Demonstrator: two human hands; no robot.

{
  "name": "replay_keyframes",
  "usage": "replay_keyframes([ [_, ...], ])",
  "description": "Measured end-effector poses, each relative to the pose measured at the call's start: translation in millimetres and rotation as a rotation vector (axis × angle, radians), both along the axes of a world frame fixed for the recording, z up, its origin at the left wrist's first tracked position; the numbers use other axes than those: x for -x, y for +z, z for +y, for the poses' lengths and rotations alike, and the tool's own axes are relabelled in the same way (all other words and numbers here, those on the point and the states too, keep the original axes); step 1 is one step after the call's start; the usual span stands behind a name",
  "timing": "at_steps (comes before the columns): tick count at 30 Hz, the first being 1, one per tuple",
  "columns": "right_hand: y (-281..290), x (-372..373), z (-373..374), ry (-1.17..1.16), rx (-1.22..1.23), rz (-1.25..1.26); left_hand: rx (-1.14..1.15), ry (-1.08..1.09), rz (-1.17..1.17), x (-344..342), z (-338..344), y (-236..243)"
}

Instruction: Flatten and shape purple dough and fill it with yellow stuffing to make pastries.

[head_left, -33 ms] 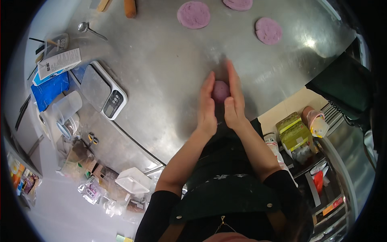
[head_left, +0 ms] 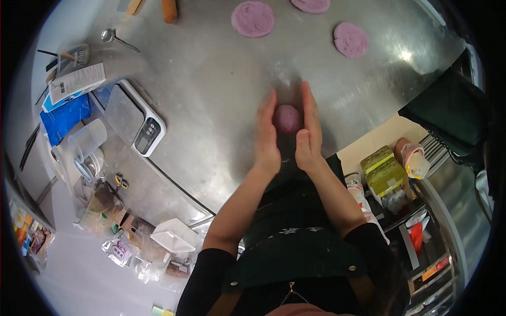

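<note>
A round ball of purple dough (head_left: 288,119) sits on the steel table near its front edge, between my two upright palms. My left hand (head_left: 268,134) stands along the ball's left side with its fingers stretched forward; its fingertips are slightly smeared by motion. On the other side, my right hand (head_left: 310,129) has straight fingers, and its thumb is close to the ball's lower right. Whether either palm touches the dough is hard to make out. Farther off lie flattened purple dough rounds: one at the top middle (head_left: 253,19), another at the right (head_left: 351,40), and a third (head_left: 311,4) cut by the frame's edge.
On the steel table (head_left: 205,105), a digital scale (head_left: 134,118) stands at the left, near a ladle (head_left: 109,36), a carton (head_left: 79,84) and a clear plastic cup (head_left: 88,139). A white tub (head_left: 175,235) and bags are at lower left. A green box (head_left: 386,171) sits on the right-hand rack.
My hands have moved slightly apart, the left one shifting a little left. More of the dough ball shows between them. The flattened rounds have stayed in place.
</note>
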State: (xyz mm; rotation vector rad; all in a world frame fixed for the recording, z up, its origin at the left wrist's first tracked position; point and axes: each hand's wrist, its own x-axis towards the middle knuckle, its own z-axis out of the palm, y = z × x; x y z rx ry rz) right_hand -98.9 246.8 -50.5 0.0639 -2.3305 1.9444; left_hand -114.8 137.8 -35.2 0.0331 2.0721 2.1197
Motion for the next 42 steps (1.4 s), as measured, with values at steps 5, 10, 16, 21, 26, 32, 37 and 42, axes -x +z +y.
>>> replay_keyframes([
  [5,3.0,0.9,-12.5,-0.009,0.011,0.010,0.143,-0.135,0.103,-9.6,-0.4,-6.6],
  [10,-6.0,-3.6,1.5,-0.015,0.028,0.000,-0.097,0.080,-0.236,-12.8,5.4,4.6],
  [16,3.3,-0.2,-9.7,-0.020,0.007,0.041,0.107,-0.130,0.055,-13.1,0.2,-8.2],
  [21,-2.7,-8.0,-2.4,-0.104,0.054,0.084,-0.134,0.022,-0.118,-5.7,4.3,0.0],
  [26,4.4,-0.5,-5.2,-0.020,0.024,0.046,0.132,-0.095,0.098,-14.4,4.7,-6.7],
  [32,2.2,-13.4,9.4,-0.176,0.049,0.084,-0.088,0.081,-0.109,1.3,-6.6,0.8],
  [37,0.8,-5.1,-13.5,-0.107,0.028,0.042,0.149,-0.149,0.092,-6.2,3.9,-6.0],
  [42,-0.6,0.7,2.3,-0.027,0.059,0.028,-0.044,0.037,-0.111,-16.7,11.5,1.7],
])
